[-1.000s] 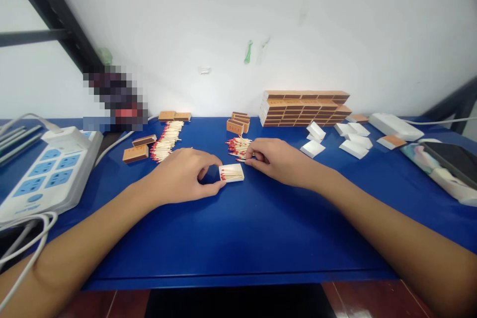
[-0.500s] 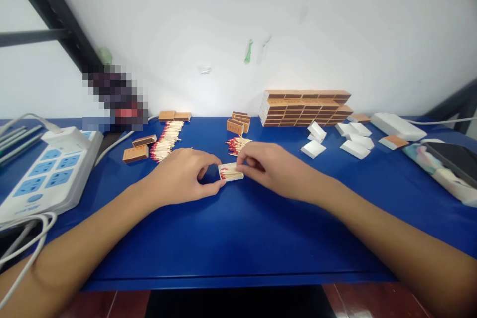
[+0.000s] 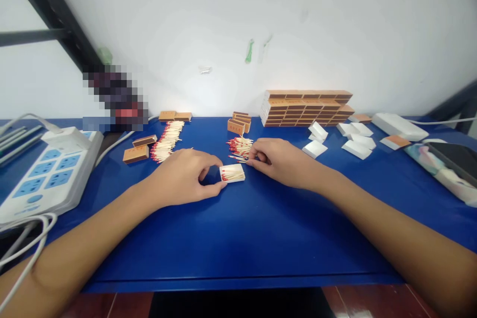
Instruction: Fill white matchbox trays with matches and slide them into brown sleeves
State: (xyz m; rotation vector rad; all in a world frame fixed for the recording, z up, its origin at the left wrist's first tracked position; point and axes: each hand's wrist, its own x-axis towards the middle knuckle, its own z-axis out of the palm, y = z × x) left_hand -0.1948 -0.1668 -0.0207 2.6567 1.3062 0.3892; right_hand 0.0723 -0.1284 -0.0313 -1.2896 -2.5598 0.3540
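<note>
A white matchbox tray [image 3: 241,179] lies on the blue table [image 3: 223,238], with red-tipped matches [image 3: 232,175] inside. My left hand [image 3: 190,176] grips the tray's left end between thumb and forefinger. Just behind the tray is a small pile of loose matches [image 3: 238,146]. My right hand [image 3: 278,161] is at the right edge of this pile, thumb and forefinger pinched at the match ends; whether a match is between them is too small to make out. Left of the pile stretches a longer row of matches [image 3: 168,141], partly behind my left hand.
Matchboxes are stacked [image 3: 305,109] against the wall. Several white trays [image 3: 315,148] lie at the right, near a phone [image 3: 456,156]. Brown sleeves [image 3: 238,124] stand behind the pile. A power strip [image 3: 55,169] with white cables [image 3: 37,248] sits at the left.
My right hand has moved from over the tray up and right to the loose match pile. My left hand still holds the tray in place.
</note>
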